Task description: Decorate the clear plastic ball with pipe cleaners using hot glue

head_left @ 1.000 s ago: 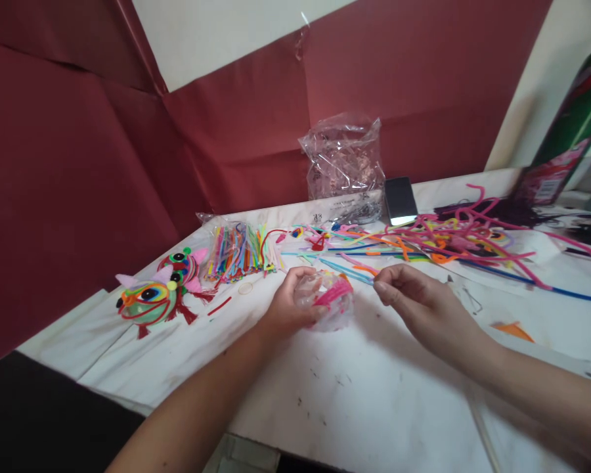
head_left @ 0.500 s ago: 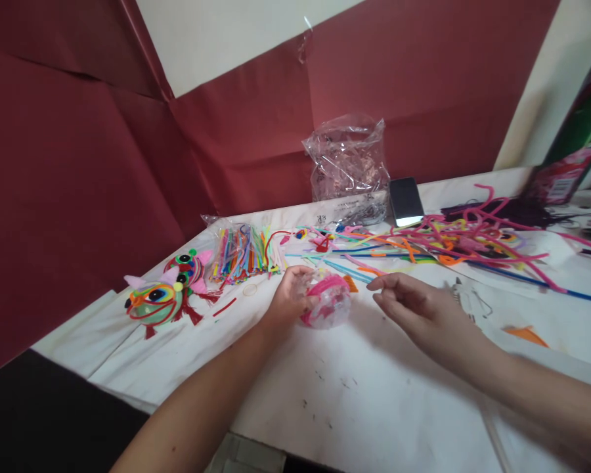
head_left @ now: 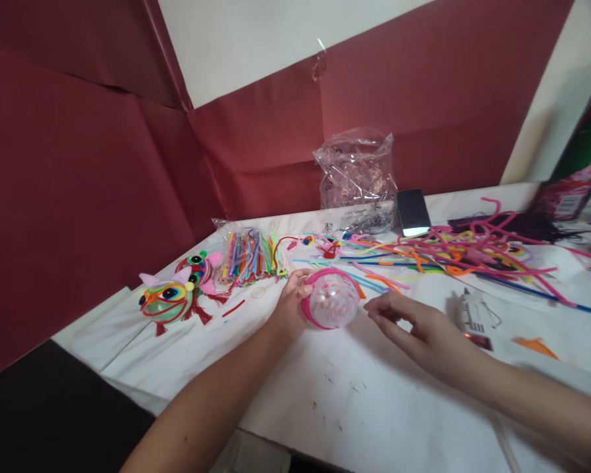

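My left hand (head_left: 294, 297) is wrapped round the left side of a clear plastic ball (head_left: 333, 301). A pink pipe cleaner (head_left: 315, 320) rings the ball near its edge, and the ball is held above the table. Just right of it is my right hand (head_left: 398, 320), apart from the ball. Its thumb and forefinger come together in a pinch; whatever lies between the tips, if anything, is too small to make out. An orange piece (head_left: 362, 292) shows partly behind the ball.
Two decorated animal-face balls (head_left: 167, 300) sit at the left by a bag of colourful pipe cleaners (head_left: 251, 256). Loose pink pipe cleaners (head_left: 477, 246) spread at the right, near a white glue gun (head_left: 473, 312). A clear bag (head_left: 357, 180) and a black box (head_left: 414, 211) stand behind.
The ball has turned in my left hand, so its clear rounded side now faces me with the pink ring around it. My right hand stays beside it. The whole view has shifted slightly.
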`<state>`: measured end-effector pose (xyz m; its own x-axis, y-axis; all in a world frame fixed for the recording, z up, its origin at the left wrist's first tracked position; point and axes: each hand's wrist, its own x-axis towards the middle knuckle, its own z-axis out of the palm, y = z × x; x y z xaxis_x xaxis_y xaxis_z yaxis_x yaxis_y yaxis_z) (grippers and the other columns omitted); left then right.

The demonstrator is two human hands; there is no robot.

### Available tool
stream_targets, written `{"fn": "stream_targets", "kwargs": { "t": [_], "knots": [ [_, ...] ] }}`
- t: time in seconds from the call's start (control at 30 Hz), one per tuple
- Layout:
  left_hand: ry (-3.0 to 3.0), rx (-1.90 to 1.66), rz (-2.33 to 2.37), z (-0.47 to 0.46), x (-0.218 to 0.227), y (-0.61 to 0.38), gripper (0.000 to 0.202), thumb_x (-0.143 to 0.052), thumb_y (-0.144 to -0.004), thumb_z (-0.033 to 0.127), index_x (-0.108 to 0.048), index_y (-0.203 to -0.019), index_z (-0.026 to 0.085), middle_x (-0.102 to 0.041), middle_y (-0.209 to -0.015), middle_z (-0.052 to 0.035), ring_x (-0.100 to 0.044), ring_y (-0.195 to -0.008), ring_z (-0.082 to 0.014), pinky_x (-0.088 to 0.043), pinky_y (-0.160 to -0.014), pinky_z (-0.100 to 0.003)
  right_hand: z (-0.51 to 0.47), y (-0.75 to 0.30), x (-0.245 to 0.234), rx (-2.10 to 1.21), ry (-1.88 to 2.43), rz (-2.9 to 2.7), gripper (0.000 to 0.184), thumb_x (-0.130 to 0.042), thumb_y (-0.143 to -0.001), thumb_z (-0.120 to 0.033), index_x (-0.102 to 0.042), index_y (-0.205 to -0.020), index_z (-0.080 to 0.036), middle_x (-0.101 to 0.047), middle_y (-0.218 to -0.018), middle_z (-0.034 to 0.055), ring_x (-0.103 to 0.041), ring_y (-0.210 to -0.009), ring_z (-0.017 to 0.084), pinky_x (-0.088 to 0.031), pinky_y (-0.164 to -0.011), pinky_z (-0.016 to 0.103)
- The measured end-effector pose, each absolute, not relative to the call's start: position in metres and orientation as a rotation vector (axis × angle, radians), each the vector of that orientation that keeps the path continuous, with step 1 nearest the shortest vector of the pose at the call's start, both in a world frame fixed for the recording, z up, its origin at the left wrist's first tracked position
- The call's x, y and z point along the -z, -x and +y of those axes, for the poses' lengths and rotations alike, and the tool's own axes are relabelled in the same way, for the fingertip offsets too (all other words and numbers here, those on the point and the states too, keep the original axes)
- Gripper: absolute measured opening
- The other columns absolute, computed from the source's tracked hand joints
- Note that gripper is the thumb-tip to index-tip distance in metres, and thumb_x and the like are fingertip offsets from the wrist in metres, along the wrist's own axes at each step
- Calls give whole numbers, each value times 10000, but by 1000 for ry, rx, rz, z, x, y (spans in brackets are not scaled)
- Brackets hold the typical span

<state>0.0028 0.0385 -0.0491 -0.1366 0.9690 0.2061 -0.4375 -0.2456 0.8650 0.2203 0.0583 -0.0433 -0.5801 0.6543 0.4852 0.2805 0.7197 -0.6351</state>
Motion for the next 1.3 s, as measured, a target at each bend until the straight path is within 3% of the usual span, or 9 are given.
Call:
{"fn": "stream_targets", "kwargs": {
  "t": [0.2,0.37,0.47,0.63,0.83,0.9,1.03,1.3],
  "knots": [
    [-892,-1649,746,43,49,-1,286,-646,-620,262,-536,-866,166,-634,-785,-16,-606,-730,-171,-447,-696,-293,59,-221,48,-659,705,-2202,162,-426,-887,-309,-565,-906,-227,-660,-832,45,-608,-737,178,-482,-565,286],
    [-956,-1556,904,37,48,-11,382,-673,-599,273,-491,-924,188,-615,-801,-5,-595,-702,-162,-439,-666,-284,54,-220,46,-582,717,-2127,234,-491,-851,-337,-512,-1062,-238,-609,-947,72,-586,-694,173,-505,-524,293],
    [-1015,-1565,1001,33,50,-19,400,-680,-580,217,-481,-927,204,-590,-872,-2,-574,-754,-147,-428,-675,-258,54,-219,51,-567,738,-2107,397,-577,-795,-358,-457,-1155,-242,-568,-1078,105,-594,-787,206,-534,-566,325],
    [-1212,-1498,1100,32,55,-22,414,-697,-589,184,-493,-948,217,-561,-867,23,-521,-707,-111,-402,-637,-221,57,-217,60,-585,727,-2129,372,-575,-780,-294,-473,-1134,-243,-555,-1107,98,-583,-948,246,-548,-643,345],
    [-1202,-1426,1077,31,52,-20,342,-632,-718,380,-488,-978,213,-572,-918,-3,-546,-760,-141,-411,-676,-256,57,-216,62,-577,766,-2167,351,-557,-798,-294,-455,-1128,-231,-540,-1076,97,-581,-930,238,-541,-633,340],
    [-1191,-1409,1066,30,50,-20,384,-653,-693,392,-481,-983,209,-573,-923,-11,-554,-770,-151,-413,-680,-261,57,-217,62,-584,765,-2175,353,-556,-800,-292,-448,-1131,-231,-531,-1079,98,-579,-925,235,-543,-646,350],
    [-1237,-1399,1111,28,46,-22,470,-723,-596,266,-472,-989,208,-565,-899,-7,-544,-771,-146,-407,-670,-244,55,-217,61,-569,773,-2178,363,-556,-792,-278,-446,-1135,-231,-527,-1080,101,-586,-905,233,-547,-630,352],
    [-1160,-1426,1288,26,34,-31,413,-640,-506,159,-480,-883,214,-492,-831,31,-436,-615,-83,-334,-539,-201,53,-215,58,-532,752,-2183,367,-546,-788,-295,-461,-1138,-225,-539,-1101,117,-583,-911,247,-538,-634,362]
  ]
}}
